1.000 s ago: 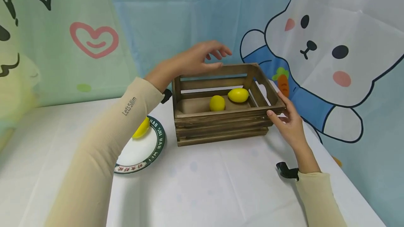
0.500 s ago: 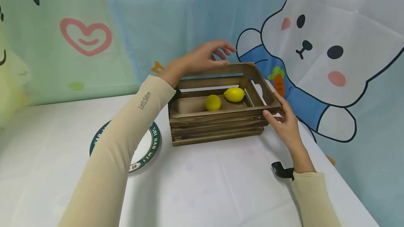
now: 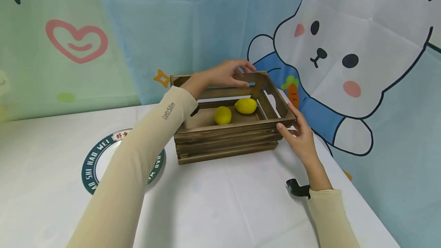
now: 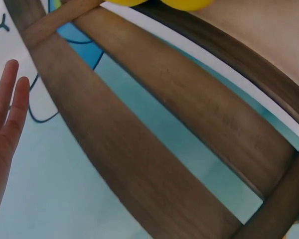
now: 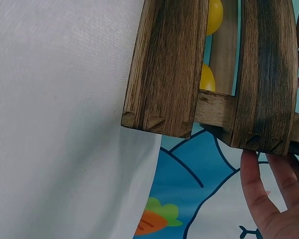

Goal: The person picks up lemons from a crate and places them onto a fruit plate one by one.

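Note:
A brown slatted wooden crate stands on the table with two yellow lemons inside. My left hand hovers at the crate's far long side, fingers loosely bent and holding nothing. In the left wrist view, that hand shows apart from the crate's slats. With the thumb on the front slat and fingers around the right end, my right hand holds the crate's near right corner. Fingertips touch the crate's end in the right wrist view. The crate's left inner end is partly hidden by my left sleeve.
A white plate with a green lettered rim lies left of the crate, its middle covered by my left sleeve. Behind the white table hangs a printed cloth. The table's right edge runs beside my right arm.
My left hand has moved rightward along the crate's far side and slightly lower. My left sleeve now hides the lemon seen earlier on the plate. The right hand keeps its hold; the whole view has shifted.

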The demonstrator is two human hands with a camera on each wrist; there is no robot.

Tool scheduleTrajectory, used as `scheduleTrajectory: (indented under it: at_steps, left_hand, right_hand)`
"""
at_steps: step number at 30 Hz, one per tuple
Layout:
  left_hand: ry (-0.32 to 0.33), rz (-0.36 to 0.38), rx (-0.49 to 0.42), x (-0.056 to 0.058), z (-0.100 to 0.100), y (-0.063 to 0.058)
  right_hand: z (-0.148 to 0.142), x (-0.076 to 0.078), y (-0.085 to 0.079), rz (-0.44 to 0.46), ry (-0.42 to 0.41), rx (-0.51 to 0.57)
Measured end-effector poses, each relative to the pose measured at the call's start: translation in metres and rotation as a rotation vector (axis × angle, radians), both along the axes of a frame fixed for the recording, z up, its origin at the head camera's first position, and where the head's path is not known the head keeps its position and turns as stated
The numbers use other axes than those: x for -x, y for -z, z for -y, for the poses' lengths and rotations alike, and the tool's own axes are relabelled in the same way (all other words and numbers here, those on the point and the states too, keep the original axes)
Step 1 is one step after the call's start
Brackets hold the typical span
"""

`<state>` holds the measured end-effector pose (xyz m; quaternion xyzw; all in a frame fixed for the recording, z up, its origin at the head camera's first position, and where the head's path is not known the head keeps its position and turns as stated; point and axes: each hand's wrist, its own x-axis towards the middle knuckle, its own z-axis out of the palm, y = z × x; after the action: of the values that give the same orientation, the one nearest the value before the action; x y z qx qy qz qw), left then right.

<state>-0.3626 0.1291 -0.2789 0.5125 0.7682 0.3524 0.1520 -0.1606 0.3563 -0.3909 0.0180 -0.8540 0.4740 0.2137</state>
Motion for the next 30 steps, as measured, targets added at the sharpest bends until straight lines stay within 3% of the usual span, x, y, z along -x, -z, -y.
scheduleTrajectory:
  at_steps: [8, 13, 22, 24, 30]
  left_hand:
    - [-0.011, 0.001, 0.119, -0.003, -0.018, 0.002]
    - [0.002, -0.009, 0.212, -0.003, -0.023, 0.014]
    - [0.04, -0.147, 0.373, 0.001, -0.037, 0.032]
    - [0.04, -0.148, 0.39, 0.002, -0.04, 0.035]
    - [0.026, -0.105, 0.41, 0.006, -0.045, 0.048]
  right_hand:
    - [0.001, 0.0, -0.01, -0.01, -0.002, -0.001]
    - [0.004, 0.0, -0.007, 0.005, -0.017, 0.035]
    - [0.014, -0.001, -0.011, 0.018, -0.012, 0.054]
    - [0.008, 0.004, -0.003, 0.006, -0.018, 0.054]
    - [0.006, 0.001, -0.001, -0.008, -0.017, 0.046]
